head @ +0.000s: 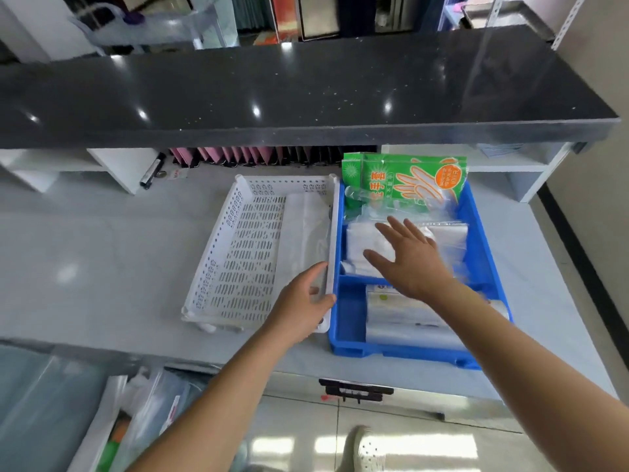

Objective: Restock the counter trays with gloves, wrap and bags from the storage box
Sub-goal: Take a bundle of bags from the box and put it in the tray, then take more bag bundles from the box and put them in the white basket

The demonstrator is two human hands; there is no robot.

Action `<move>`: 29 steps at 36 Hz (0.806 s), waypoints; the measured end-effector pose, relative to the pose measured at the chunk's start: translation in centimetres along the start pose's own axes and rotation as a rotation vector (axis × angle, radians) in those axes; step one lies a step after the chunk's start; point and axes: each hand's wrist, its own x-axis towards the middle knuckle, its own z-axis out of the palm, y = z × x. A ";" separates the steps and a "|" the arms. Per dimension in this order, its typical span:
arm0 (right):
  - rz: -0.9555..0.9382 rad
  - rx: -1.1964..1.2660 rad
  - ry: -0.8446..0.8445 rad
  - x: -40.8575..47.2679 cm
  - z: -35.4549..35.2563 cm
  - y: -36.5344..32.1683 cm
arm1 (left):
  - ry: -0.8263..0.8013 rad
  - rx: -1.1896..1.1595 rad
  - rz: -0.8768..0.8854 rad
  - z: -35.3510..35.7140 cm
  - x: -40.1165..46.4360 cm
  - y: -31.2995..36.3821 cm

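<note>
A white perforated tray [218, 267] sits on the grey counter beside a blue divided tray [483, 253]. My left hand [303, 301] grips the white tray's right rim near its front corner. A clear plastic pack [309, 229] lies along that tray's right side. My right hand [408, 257] hovers flat, fingers spread, over a stack of white folded bags [360, 243] in the blue tray's middle section. Green glove packets [408, 178] stand at the blue tray's far end. Clear wrapped rolls [401, 318] fill its near section.
A black countertop ledge [306, 93] overhangs the back of the work surface. White shelf dividers [119, 165] and pink folders [238, 155] sit beneath it. A storage box [102, 410] with plastic-bagged goods is on the floor at lower left.
</note>
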 end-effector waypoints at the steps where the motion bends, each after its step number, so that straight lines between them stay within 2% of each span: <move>1: -0.021 0.029 0.020 -1.3 0.0 -1.5 | 0.014 0.030 0.046 -0.5 -1.0 -0.4; 5: -0.104 0.110 0.105 -7.5 1.6 -8.0 | 0.130 0.096 0.279 -2.9 -6.5 -4.0; 8: -0.174 0.218 0.121 -12.1 4.9 -13.5 | 0.232 0.211 0.325 -5.4 -11.6 -9.1; 11: -0.237 0.212 0.021 -15.8 10.1 -18.2 | 0.306 0.288 0.198 -7.8 -16.4 -15.4; 15: -0.274 0.059 -0.269 -19.9 17.5 -23.0 | 0.294 0.392 -0.117 -11.6 -21.4 -23.2; 17: -0.309 0.021 -0.374 -21.1 19.9 -24.7 | 0.334 0.352 -0.166 -13.3 -23.1 -25.7; 22: -0.358 -0.050 -0.444 -22.1 23.6 -30.6 | 0.462 0.233 -0.222 -17.2 -27.8 -31.2; 29: -0.493 -0.144 -0.555 -23.2 27.5 -36.7 | 0.501 0.023 -0.419 -18.6 -33.1 -37.7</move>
